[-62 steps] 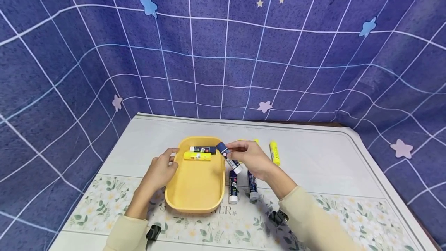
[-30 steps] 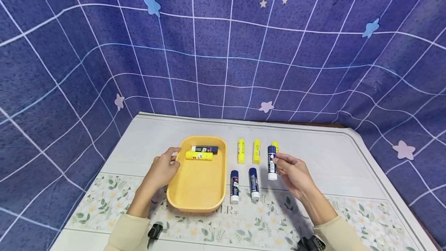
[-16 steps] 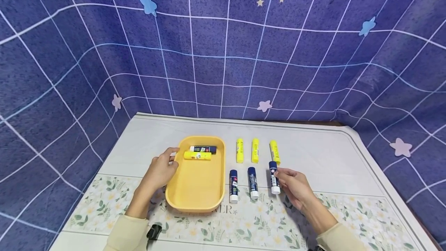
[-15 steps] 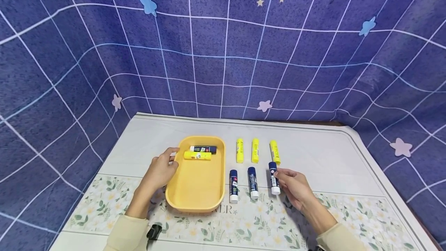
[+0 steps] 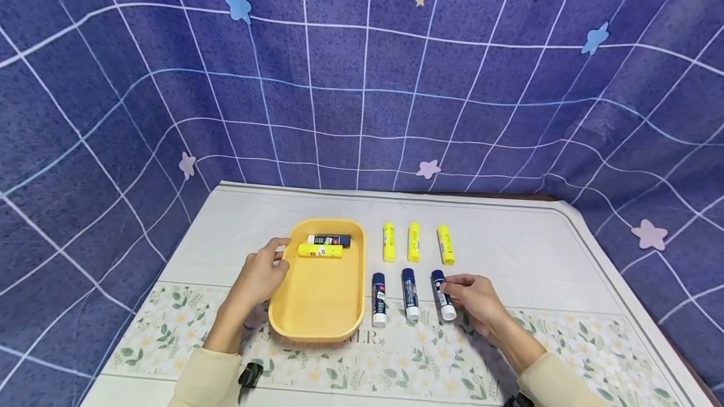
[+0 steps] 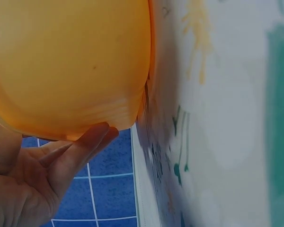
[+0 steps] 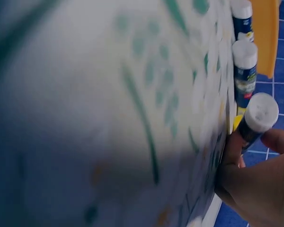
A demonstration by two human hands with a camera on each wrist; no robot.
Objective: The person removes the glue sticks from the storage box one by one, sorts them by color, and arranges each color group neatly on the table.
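Observation:
My left hand (image 5: 260, 274) holds the left rim of a yellow tray (image 5: 317, 306), its fingers against the wall in the left wrist view. In the tray lie a navy glue stick (image 5: 330, 240) and a yellow glue stick (image 5: 320, 250), side by side. My right hand (image 5: 477, 300) pinches another navy glue stick (image 5: 444, 295) with a white end, at the right of a front row. In the right wrist view that stick's white end (image 7: 261, 112) shows between thumb and fingers. Two more navy glue sticks (image 5: 379, 300) (image 5: 410, 295) lie left of it.
Behind the navy row lie three yellow glue sticks (image 5: 388, 242) (image 5: 414, 242) (image 5: 445, 245). A white cloth with a flowered band (image 5: 582, 344) covers the table. A blue gridded curtain (image 5: 362, 80) hangs behind and at both sides.
My right hand has carried the navy glue stick from the tray's right rim rightward, then down to the end of the front row, where it is now tilted. The left hand stays on the tray.

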